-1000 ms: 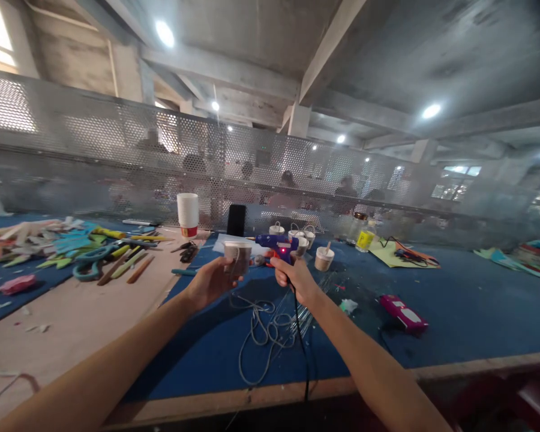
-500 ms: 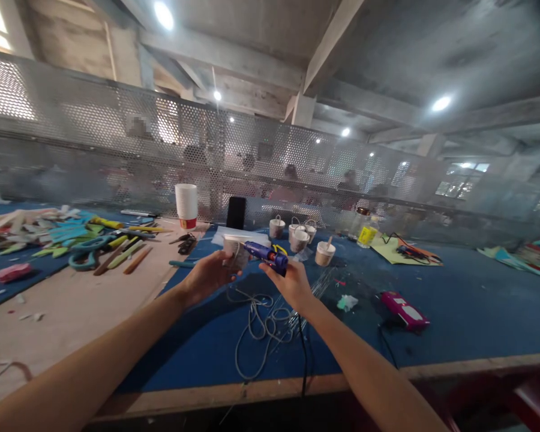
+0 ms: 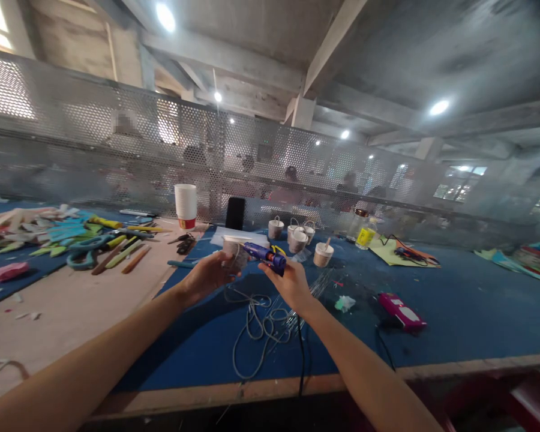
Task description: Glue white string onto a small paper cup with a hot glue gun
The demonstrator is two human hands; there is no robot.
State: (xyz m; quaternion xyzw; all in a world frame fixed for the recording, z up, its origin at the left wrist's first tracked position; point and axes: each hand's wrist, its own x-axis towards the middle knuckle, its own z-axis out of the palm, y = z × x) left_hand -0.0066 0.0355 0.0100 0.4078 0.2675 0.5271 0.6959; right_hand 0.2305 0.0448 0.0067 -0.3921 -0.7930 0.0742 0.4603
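Note:
My left hand is closed around a small paper cup with grey cord about its side. In my right hand is a blue glue gun, its nozzle pointing left at the cup's side near the rim. Whether the nozzle touches the cup I cannot tell. Loose grey cord lies in loops on the blue mat below both hands. Several cord-wrapped cups with loop handles, one of them a near cup, stand behind the glue gun.
At the left lie scissors, pens and cut paper strips. A stack of white cups and a black phone stand toward the perforated screen. To the right are a cup with a stick, a yellow-labelled bottle and a magenta box.
Both hands keep nearly the same pose, with the glue gun still held against or close to the cup. The view has shifted very slightly.

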